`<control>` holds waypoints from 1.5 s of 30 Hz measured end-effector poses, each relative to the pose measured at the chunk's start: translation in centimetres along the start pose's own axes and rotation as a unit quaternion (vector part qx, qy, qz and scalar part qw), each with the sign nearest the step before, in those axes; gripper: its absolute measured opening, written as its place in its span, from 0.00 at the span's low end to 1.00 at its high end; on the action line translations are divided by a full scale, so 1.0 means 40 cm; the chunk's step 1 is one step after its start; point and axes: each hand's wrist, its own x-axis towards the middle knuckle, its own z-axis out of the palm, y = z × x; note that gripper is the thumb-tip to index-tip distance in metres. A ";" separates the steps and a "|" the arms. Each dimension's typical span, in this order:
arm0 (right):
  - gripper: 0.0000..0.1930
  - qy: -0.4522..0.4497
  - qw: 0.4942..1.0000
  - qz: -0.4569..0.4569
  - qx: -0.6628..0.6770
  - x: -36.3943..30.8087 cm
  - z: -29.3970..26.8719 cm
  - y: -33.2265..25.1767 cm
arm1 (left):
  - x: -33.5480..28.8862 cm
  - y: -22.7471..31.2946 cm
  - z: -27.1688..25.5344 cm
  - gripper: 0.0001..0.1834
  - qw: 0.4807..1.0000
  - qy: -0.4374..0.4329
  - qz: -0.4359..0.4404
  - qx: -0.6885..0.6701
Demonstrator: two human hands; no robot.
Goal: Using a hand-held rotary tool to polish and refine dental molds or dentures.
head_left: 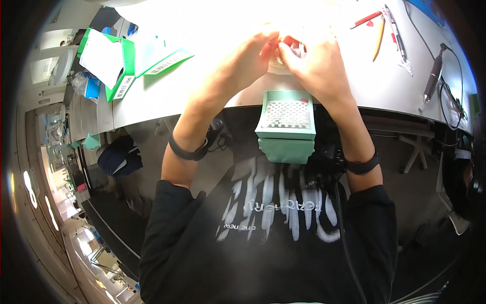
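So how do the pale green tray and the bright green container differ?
The pale green tray shows rows of holes on top; the bright green container shows large white panels. The tray is central; the container is off to the left. Both are green, though the tray is paler.

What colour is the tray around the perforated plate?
The tray is pale green, as the head view shows.

Small pale obj. [277,63] btwn L grip [249,54] & R grip [318,60]: partly hidden by fingers [292,58], details lost to glare. White counter [377,88]: far part blown out, cropped up top. Blue obj. [429,10], upper R: cropped.
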 end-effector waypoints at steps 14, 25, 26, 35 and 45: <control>0.10 0.048 0.994 -0.073 0.070 -0.012 0.002 0.008 | -0.012 -0.011 0.006 0.04 0.987 0.004 -0.105 -0.123; 0.08 0.048 0.992 -0.068 0.099 -0.005 -0.003 -0.002 | -0.007 0.009 -0.015 0.04 0.992 -0.028 -0.105 -0.059; 0.08 0.054 0.992 -0.069 0.092 -0.006 -0.002 0.001 | -0.004 0.013 -0.017 0.04 0.991 -0.035 -0.112 -0.071; 0.08 0.075 0.989 -0.114 0.053 -0.004 0.003 0.001 | -0.039 -0.009 0.016 0.06 0.992 0.039 -0.089 -0.077; 0.07 0.067 0.996 -0.043 0.042 -0.018 0.014 0.005 | -0.038 0.003 0.019 0.06 0.984 0.027 -0.129 -0.118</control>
